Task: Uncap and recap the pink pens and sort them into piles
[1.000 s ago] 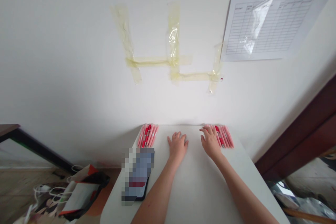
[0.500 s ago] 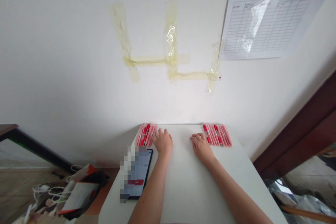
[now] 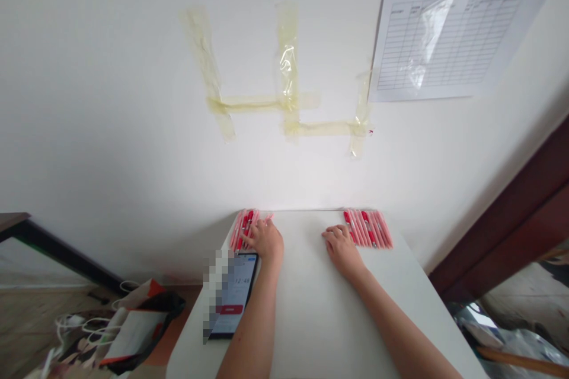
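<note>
My left hand (image 3: 268, 241) is over the right side of the left row of pens (image 3: 242, 231), its outer fingers spread across them. A pink pen (image 3: 270, 217) pokes out past its fingertips, slanted and apart from the row; the fingers appear closed on it, though the grip is mostly hidden. My right hand (image 3: 341, 247) rests palm down on the white table with its fingers loosely bent and nothing visible in them. Right beside it lies the right row of pens (image 3: 368, 229), several pale pink ones and a few darker red ones.
A phone (image 3: 233, 296) lies on the white table (image 3: 317, 320) beside my left forearm, partly blurred out. The wall (image 3: 133, 100) stands right behind the table, with yellowish tape (image 3: 253, 103) and a printed sheet (image 3: 444, 41) on it. Bags (image 3: 137, 325) sit low on the left.
My left hand has moved left over the pens, and a pink pen now shows slanted beyond its fingertips, apart from the row. My right hand has stayed in place.
</note>
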{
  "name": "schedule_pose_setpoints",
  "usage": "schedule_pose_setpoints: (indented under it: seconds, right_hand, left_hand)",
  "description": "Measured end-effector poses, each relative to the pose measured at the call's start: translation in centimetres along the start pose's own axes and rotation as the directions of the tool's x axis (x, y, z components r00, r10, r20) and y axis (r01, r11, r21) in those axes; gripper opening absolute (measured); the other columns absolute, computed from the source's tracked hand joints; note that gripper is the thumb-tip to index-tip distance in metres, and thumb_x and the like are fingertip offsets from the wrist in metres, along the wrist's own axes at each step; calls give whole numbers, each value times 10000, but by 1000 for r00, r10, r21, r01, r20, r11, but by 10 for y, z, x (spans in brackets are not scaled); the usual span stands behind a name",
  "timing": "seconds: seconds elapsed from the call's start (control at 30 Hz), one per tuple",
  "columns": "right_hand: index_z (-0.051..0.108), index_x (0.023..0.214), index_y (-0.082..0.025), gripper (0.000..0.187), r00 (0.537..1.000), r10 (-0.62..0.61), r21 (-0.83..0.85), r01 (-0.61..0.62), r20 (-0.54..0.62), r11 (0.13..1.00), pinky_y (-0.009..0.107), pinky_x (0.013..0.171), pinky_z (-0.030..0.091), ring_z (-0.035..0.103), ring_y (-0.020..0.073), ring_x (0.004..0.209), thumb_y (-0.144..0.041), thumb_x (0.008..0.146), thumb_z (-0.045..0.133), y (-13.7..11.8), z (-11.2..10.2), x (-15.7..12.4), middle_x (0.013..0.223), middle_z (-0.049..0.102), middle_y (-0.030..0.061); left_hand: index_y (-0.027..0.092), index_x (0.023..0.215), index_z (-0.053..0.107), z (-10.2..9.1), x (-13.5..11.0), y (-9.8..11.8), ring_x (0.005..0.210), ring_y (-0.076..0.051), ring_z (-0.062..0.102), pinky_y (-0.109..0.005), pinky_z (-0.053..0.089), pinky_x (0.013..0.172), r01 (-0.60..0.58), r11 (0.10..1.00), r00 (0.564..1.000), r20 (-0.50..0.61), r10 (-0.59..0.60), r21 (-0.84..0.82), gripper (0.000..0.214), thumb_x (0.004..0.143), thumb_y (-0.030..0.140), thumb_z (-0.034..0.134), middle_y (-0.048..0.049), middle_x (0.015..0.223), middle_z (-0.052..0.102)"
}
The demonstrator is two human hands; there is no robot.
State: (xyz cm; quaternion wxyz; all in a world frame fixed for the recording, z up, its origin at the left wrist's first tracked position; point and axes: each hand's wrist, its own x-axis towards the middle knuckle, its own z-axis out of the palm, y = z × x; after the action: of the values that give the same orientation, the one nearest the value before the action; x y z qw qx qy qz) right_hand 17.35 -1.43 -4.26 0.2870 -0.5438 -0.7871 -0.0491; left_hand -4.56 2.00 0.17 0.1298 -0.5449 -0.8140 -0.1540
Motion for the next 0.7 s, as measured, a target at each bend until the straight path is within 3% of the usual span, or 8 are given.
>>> schedule_pose_setpoints:
  seconds: [0.27, 0.53, 0.7]
  right_hand:
    - [661, 1129, -230, 315, 1000, -13, 45, 14, -25, 999, 459, 949, 489, 476, 277, 1144, -126, 905, 466, 2, 2, 0, 1158, 631, 102]
    - [666, 1128, -228, 314, 1000, -10, 53, 11, -21, 999, 465, 947, 491, 478, 278, 1133, -129, 906, 467, 2, 0, 1, 1153, 626, 107]
    - [665, 1121, -221, 306, 1000, -4, 55, 6, -22, 998, 454, 958, 482, 473, 275, 1137, -128, 907, 468, 2, 0, 1, 1150, 624, 103]
  left_hand:
    - [231, 1111, 704, -5, 3, -1, 1174, -298, 526, -680, 311, 1045, 14, 1000, 999, 32, -13, -23, 457, 925, 99, 308, -124, 1171, 651]
    - [207, 1075, 708, -2, 2, 1, 1155, -288, 516, -681, 286, 1062, -1, 1000, 1000, -10, 1, -1, 439, 947, 115, 299, -114, 1128, 659]
    - [197, 1040, 709, -2, -2, 4, 1179, -294, 489, -684, 246, 1085, -71, 996, 996, -50, 68, -52, 391, 949, 151, 331, -113, 1135, 651]
